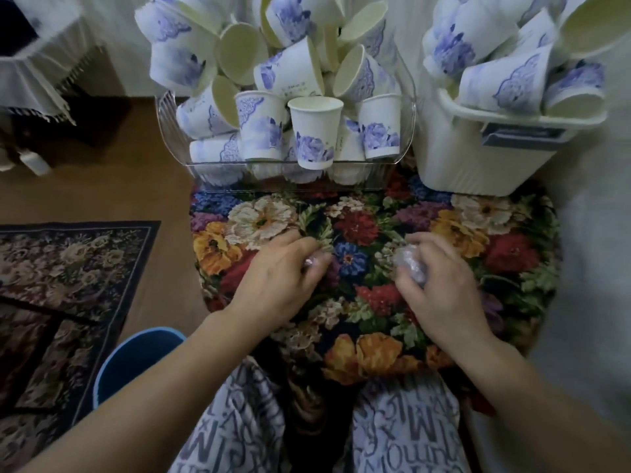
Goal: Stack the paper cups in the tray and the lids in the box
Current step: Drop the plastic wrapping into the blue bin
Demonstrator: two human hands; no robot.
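Paper cups (314, 134): white with blue flower print, heaped loosely in a clear tray (406, 131) at the far edge of the floral cloth; some stand upright along the front, others lie tilted or tipped on their sides.
More cups (505, 80): a second heap fills a white box (478, 165) just to the right of the tray, also jumbled.
Lids: none can be told apart in this view.
Floral cloth (358, 230): covers the surface in front of the person; both hands lie over it, apart from the tray and the box.
Left hand (283, 271): palm down on the cloth, fingers (314, 259) curled narrow around something small and pale at the tips; what it is cannot be told.
Right hand (440, 285): fingers (423, 240) curled around a small crumpled clear wad (411, 264), held just above the cloth.
Blue bucket (136, 360): on the floor at lower left, partly behind the left forearm.
Rug (68, 268): dark floral, lies on the brown floor to the left.
Lap: patterned lettered fabric shows at the bottom edge.
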